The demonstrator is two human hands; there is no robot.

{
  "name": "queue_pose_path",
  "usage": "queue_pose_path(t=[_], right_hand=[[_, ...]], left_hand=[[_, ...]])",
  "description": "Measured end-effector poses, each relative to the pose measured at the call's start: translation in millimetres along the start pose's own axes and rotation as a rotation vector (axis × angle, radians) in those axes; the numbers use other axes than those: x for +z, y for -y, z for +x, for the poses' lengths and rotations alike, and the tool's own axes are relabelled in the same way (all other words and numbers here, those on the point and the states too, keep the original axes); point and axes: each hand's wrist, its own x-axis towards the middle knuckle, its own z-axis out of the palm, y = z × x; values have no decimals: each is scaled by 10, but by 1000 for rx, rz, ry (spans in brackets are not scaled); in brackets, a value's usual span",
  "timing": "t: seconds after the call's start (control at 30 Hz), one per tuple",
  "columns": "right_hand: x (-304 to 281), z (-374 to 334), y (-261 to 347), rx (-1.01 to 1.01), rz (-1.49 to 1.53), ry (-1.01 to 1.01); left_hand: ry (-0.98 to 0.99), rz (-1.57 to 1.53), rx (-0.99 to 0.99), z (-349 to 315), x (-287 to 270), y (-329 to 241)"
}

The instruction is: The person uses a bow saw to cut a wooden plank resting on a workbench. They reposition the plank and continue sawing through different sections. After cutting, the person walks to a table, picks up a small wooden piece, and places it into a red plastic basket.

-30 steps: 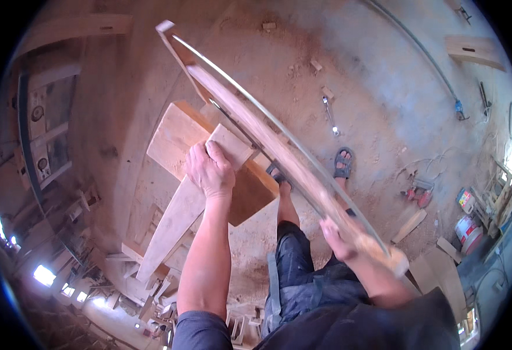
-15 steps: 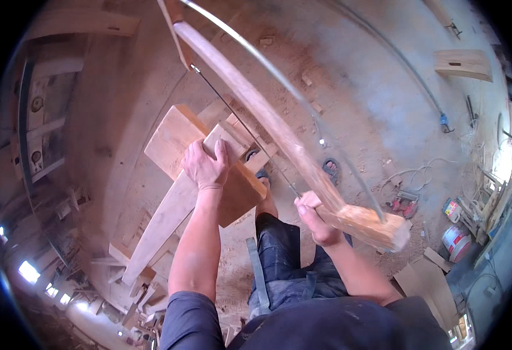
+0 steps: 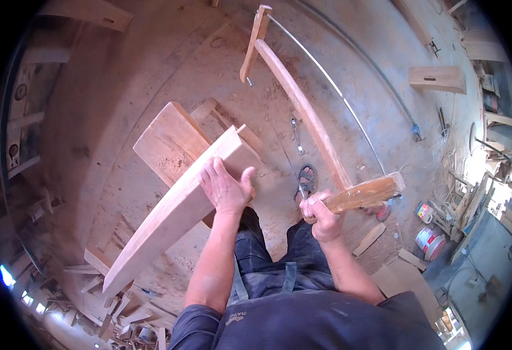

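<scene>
Right now, the person's left hand [image 3: 228, 188] lies on the long wooden beam [image 3: 168, 220], its fingers draped over the top face and its thumb spread wide. The beam rests across a thick wooden block [image 3: 171, 131], slanting down toward the person's left, and sawdust [image 3: 171, 163] is scattered on the block's upper face beside it. The right hand [image 3: 323, 217] is curled firmly round the near end of the frame saw's brown end piece [image 3: 365, 196]; the frame saw [image 3: 302, 105] reaches out over the floor, tilted, well beyond the beam's squared end. I cannot tell whether its thin blade touches anything.

Over on the person's right stands a white-and-red bucket [image 3: 430, 244], with a smaller colourful container [image 3: 424, 212] near it; what either one holds I can't make out. A silver wrench [image 3: 297, 137] lies on the dusty floor, near a sandalled foot [image 3: 306, 179].
</scene>
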Motion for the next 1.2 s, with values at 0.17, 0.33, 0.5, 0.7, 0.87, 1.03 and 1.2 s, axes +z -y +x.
queue_pose_path(t=[0.17, 0.33, 0.5, 0.7, 0.87, 1.03, 1.2], right_hand=[[16, -79, 7, 24, -111, -6], [-51, -117, -4, 71, -142, 19], [-59, -152, 50, 91, -173, 67], [32, -136, 158, 167, -58, 44], [128, -195, 325, 262, -162, 53], [74, -499, 684, 262, -147, 118], [211, -130, 545, 339, -115, 129]], left_hand=[[218, -27, -30, -264, -7, 31], [268, -14, 106, -287, -75, 77], [277, -78, 31, -378, 381, 299], [195, -146, 33, -60, 325, 504], [67, -22, -187, 167, 640, 586], [49, -27, -198, 210, 636, 601], [16, -70, -203, 191, 646, 594]])
